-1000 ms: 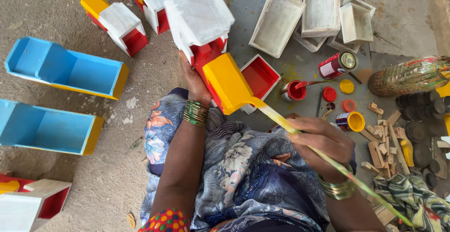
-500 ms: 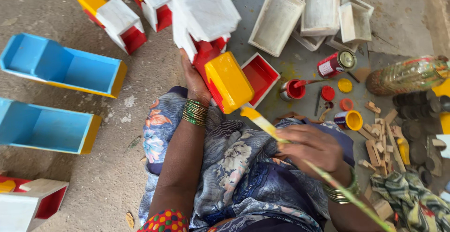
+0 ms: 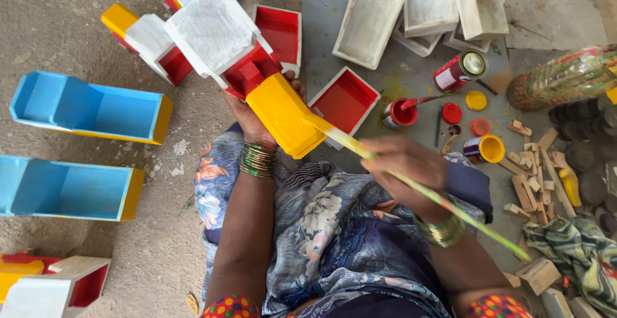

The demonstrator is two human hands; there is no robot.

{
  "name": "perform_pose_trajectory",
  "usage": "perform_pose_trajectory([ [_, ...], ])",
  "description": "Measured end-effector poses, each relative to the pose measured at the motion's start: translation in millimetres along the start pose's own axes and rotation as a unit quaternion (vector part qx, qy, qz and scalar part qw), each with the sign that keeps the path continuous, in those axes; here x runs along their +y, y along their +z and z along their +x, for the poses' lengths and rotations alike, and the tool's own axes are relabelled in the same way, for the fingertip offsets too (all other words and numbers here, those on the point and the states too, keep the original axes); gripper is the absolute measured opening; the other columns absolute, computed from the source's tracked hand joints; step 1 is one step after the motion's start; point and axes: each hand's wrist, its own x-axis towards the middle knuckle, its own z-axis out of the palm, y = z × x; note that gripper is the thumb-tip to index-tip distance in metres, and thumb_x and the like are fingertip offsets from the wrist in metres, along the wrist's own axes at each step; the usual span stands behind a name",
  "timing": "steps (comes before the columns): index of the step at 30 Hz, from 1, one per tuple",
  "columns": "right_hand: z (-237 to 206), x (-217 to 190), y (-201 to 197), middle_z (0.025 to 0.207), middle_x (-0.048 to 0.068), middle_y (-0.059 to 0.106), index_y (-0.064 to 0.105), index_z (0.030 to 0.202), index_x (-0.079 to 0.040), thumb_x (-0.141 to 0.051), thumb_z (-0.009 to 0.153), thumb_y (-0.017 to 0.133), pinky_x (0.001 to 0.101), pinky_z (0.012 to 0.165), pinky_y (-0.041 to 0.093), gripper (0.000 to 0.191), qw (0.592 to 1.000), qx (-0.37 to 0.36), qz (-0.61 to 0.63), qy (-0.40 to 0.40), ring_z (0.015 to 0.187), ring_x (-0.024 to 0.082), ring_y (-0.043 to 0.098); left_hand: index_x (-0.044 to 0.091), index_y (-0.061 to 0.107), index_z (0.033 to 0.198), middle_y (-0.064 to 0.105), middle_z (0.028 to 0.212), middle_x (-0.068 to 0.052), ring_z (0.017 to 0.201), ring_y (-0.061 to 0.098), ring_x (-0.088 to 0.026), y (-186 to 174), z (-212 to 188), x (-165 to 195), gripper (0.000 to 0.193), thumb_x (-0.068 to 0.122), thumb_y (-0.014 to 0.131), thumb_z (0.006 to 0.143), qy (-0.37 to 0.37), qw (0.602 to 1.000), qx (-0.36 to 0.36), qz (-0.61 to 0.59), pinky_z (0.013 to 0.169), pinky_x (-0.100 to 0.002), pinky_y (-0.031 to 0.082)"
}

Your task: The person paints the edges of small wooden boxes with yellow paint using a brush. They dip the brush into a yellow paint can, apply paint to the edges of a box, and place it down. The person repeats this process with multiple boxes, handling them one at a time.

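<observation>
1. A small paint tin with a red label and a pale lid stands on the floor at the far right, just past an open tin of red paint with a brush resting in it. Nearer, at the right, an open tin of yellow paint stands beside loose red and yellow lids.
2. A clear plastic bottle with a mottled wrap lies on its side at the far right edge.
3. The left hand reaches forward from the lap, fingers wrapped under a wooden toy truck, which it holds tilted above the floor. The truck has a yellow cab nearest the person, a red body and a white top.
4. The right hand is closed around a long thin paintbrush, its yellow-wet tip touching the near right edge of the yellow cab, and its handle running back past the wrist.
5. Two blue open boxes with yellow ends lie on the bare floor at the left, with open floor around them.
6. Red-lined trays sit just right of the truck, white trays farther off.
7. Small wooden offcuts crowd the right, near a striped cloth.
</observation>
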Motion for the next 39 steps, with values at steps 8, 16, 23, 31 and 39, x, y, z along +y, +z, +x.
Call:
perform_pose_trajectory([
  [8, -15.8, -9.4, -16.6, 0.112, 0.018, 0.073, 0.066, 0.098, -0.003, 0.007, 0.083, 0.08, 0.039, 0.089, 0.065, 0.022, 0.998, 0.031, 0.024, 0.049, 0.103, 0.03, 0.076, 0.001, 0.052, 0.143, 0.065, 0.124, -0.026, 0.108, 0.066, -0.041, -2.0, 10.4, 2.3, 0.108, 0.089, 0.046, 0.081, 0.01, 1.0, 0.018, -0.014, 0.097, -0.051, 0.059],
  [16, 24.1, 1.3, 23.1, 0.112, 0.015, 0.074, 0.07, 0.095, -0.004, 0.003, 0.084, 0.083, 0.0359, 0.083, 0.064, 0.019, 0.997, 0.015, -0.027, -0.068, 0.098, 0.027, 0.076, 0.003, 0.043, 0.151, 0.067, 0.125, -0.028, 0.106, 0.069, -0.041, 5.1, 3.6, -4.4, 0.107, 0.088, 0.043, 0.086, 0.062, 0.99, 0.036, 0.121, 0.092, -0.052, 0.06],
  [23, -6.9, -4.4, -3.2, 0.108, 0.015, 0.074, 0.069, 0.094, -0.005, -0.002, 0.081, 0.084, 0.038, 0.085, 0.064, 0.02, 0.997, -0.056, -0.017, -0.049, 0.096, 0.028, 0.077, 0.005, 0.042, 0.152, 0.066, 0.127, -0.027, 0.109, 0.069, -0.041, 0.5, 14.0, 5.4, 0.107, 0.088, 0.043, 0.085, 0.082, 0.992, 0.025, 0.091, 0.094, -0.053, 0.06],
  [31, -49.5, 13.9, -51.0, 0.111, 0.012, 0.075, 0.068, 0.098, -0.01, -0.005, 0.084, 0.08, 0.0308, 0.084, 0.064, 0.019, 0.975, 0.174, -0.017, 0.134, 0.097, 0.026, 0.077, 0.006, 0.044, 0.157, 0.06, 0.146, -0.02, 0.128, 0.062, -0.036, -9.1, 15.4, 6.1, 0.102, 0.084, 0.046, 0.092, 0.129, 0.99, 0.041, 0.051, 0.111, -0.053, 0.051],
  [39, -32.2, 80.9, -11.5, 0.112, 0.012, 0.075, 0.068, 0.1, -0.009, -0.005, 0.087, 0.079, 0.032, 0.086, 0.063, 0.018, 0.933, 0.215, 0.184, 0.221, 0.099, 0.026, 0.076, 0.004, 0.039, 0.16, 0.054, 0.149, -0.024, 0.131, 0.058, -0.037, 43.2, -45.6, 71.4, 0.1, 0.083, 0.053, 0.1, 0.258, 0.966, -0.019, 0.018, 0.114, -0.053, 0.046],
])
